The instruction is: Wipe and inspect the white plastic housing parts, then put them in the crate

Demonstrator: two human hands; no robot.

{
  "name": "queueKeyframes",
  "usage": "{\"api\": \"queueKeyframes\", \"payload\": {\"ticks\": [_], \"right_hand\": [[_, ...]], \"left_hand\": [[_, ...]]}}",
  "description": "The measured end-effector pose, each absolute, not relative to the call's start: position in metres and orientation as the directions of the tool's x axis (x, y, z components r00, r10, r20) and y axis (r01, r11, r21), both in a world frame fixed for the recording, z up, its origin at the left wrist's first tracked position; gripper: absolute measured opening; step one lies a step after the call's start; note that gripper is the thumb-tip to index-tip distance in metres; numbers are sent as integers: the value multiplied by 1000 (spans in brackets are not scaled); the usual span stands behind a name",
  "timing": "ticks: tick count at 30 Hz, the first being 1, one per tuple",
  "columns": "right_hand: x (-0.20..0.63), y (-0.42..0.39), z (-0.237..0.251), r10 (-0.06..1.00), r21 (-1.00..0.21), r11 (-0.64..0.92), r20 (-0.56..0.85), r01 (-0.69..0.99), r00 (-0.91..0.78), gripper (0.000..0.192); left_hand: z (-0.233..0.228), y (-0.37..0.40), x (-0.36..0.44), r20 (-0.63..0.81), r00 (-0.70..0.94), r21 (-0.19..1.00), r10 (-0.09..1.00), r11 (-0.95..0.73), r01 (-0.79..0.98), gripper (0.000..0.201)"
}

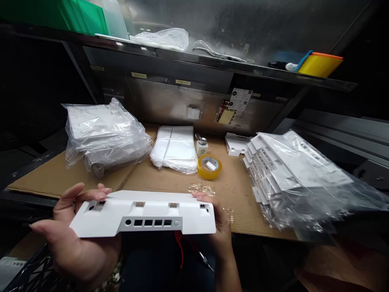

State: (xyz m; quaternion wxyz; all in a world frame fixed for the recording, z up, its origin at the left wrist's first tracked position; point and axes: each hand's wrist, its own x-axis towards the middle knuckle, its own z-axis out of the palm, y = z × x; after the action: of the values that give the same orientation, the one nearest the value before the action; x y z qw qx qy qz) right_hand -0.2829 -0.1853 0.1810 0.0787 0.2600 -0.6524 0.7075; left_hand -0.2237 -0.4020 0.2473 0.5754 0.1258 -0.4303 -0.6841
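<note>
**White cover held out past the bench edge**

The white plastic cover (pixel 144 215) could slip and drop, in my judgement, because it hangs in front of the cardboard mat (pixel 231 190) with only its two ends supported. The left hand (pixel 75 239) cradles one end in an open palm, fingers loosely curled; the right hand (pixel 217 221) closes around the other end.
</note>
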Motion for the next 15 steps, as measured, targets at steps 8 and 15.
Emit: {"api": "queueKeyframes", "payload": {"ticks": [8,15], "right_hand": [[-290,-181,172,-142,-870,-166,487,-465,-862,28],[-320,-167,188,-392,-771,-106,613,-628,-686,26]], "left_hand": [[252,-393,-222,136,-435,778,-890,-176,603,64],[240,-442,-212,-606,-756,455,-246,-887,-76,38]]}}
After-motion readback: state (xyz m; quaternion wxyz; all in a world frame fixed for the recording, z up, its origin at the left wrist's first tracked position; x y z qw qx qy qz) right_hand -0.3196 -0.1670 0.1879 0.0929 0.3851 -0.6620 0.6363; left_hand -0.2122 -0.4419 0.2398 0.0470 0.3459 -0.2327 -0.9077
